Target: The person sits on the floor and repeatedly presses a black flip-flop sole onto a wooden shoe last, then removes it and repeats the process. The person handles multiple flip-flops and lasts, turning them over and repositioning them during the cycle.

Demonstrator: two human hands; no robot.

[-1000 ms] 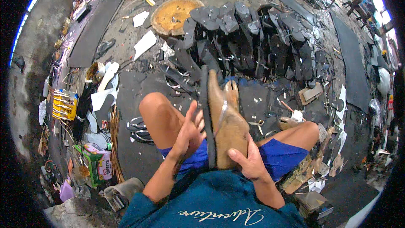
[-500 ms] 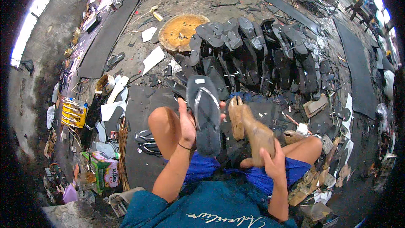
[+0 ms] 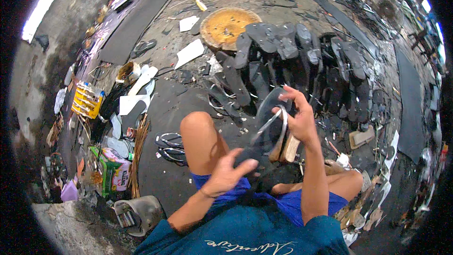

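Observation:
A dark flip-flop [image 3: 267, 108] with a shiny silver strap is held slantwise between my hands, in front of my body. My left hand [image 3: 227, 174] is closed on its lower, heel end, thumb on top. At the toe end, my right hand [image 3: 301, 117] grips it with fingers curled over the edge near the strap. Just below the right hand, partly hidden by it and the flip-flop, are wooden shoe lasts [image 3: 290, 149] low between my legs. A pair of flip-flops [image 3: 171, 149] with silver straps lies on the floor beside my left knee.
Many dark flip-flops [image 3: 306, 66] stand in rows ahead, beside a round wooden block [image 3: 226, 26]. To the left are a yellow container [image 3: 88, 101], a green-and-pink package [image 3: 113, 170], a bundle of thin sticks [image 3: 141, 153] and a grey bucket [image 3: 146, 215]. Scraps line the right.
My right hand has let go of the wooden last, which is now low between my legs, and has taken the flip-flop's toe end. The flip-flop has moved right and tilted; my left hand is lower.

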